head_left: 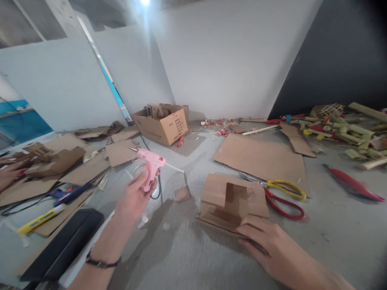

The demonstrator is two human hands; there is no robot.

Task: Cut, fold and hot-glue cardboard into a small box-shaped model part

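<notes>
My left hand (136, 193) is wrapped round the handle of a pink hot glue gun (151, 161), raised above the floor with its nozzle toward the upper left. A clear glue stick (174, 167) pokes out of its back. On the right, a folded cardboard piece (211, 191) with a square opening stands low on the floor. The fingers of my right hand (263, 241) lie over its near edge, with the thumb in front, pinching it. Just beyond it rest scissors (286, 197) with one yellow and one red handle, blades partly hidden behind the cardboard.
A cardboard box (163, 129) holding cardboard pieces stands near the wall. Flat cardboard (266, 155) lies behind the scissors, a red pointed object (356, 183) and bamboo pieces (347, 129) farther right. On the left are a black case (66, 245), a blue glue gun (68, 194) and another person's hand (9, 175).
</notes>
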